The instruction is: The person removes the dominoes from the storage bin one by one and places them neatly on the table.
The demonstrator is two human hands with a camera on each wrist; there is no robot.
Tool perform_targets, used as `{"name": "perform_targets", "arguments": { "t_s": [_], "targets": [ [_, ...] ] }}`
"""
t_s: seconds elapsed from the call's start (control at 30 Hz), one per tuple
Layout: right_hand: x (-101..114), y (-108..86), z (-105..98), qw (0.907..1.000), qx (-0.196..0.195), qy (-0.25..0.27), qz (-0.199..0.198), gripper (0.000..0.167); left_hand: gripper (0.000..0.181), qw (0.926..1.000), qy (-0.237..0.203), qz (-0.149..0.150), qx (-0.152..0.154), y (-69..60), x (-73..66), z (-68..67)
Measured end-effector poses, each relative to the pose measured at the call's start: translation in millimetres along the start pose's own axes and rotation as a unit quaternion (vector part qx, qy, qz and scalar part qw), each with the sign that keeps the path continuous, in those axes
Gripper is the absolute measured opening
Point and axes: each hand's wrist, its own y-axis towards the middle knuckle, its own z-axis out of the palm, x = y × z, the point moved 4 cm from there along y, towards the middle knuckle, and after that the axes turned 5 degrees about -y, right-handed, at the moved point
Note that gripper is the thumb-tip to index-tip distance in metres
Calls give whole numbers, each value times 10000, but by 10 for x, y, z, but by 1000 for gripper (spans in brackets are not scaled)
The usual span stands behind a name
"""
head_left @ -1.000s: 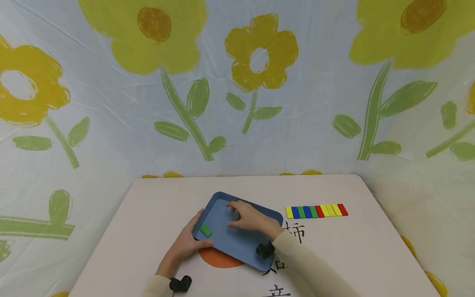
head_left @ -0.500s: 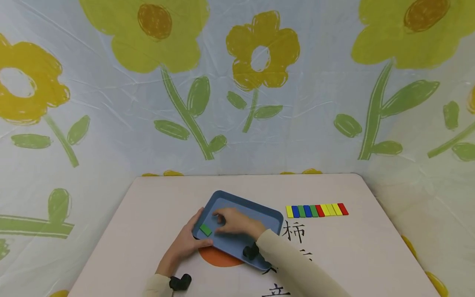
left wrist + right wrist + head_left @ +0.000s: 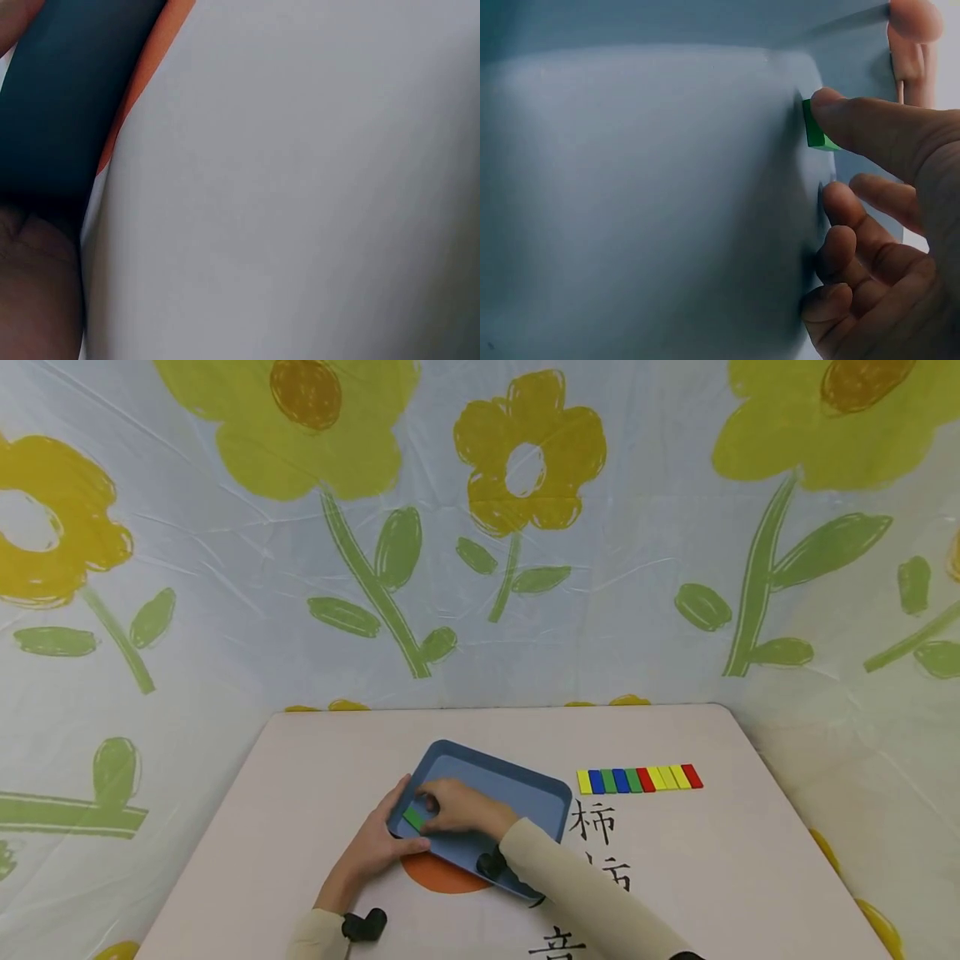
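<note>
A blue rectangular tray (image 3: 517,793) sits at an angle in the middle of the head view. My left hand (image 3: 378,837) grips its left corner, thumb on the near rim and fingers along the left side. One small green block (image 3: 413,819) lies inside at that end. Over the tray reaches my right hand (image 3: 465,810), its thumb touching the green block (image 3: 815,127) in the right wrist view. The other right fingers are bent and apart from the block near the tray wall. Only the tray's side (image 3: 67,97) and part of the left hand show in the left wrist view.
A row of several yellow, blue, green and red blocks (image 3: 639,780) lies right of the tray. The white tabletop (image 3: 300,777) bears black printed characters (image 3: 592,823) and an orange shape (image 3: 446,875) partly under the tray. Flower-printed cloth (image 3: 600,610) stands around the table.
My right hand has moved left and down across the tray, from its middle to the green block. The left hand and the tray have stayed in place.
</note>
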Motion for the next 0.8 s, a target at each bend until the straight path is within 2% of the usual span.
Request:
{"name": "perform_targets", "arguments": {
  "t_s": [0.4,0.6,0.8],
  "targets": [
    [33,76,33,9995,269,-127,-75,51,112,9999,-89,-54,28,7,-21,4],
    [27,85,32,9993,333,-120,-89,45,112,9998,-174,-125,17,-4,-49,8],
    [19,86,56,9992,385,-32,-92,46,111,9998,-175,-121,30,-14,-46,11]
  ]
}}
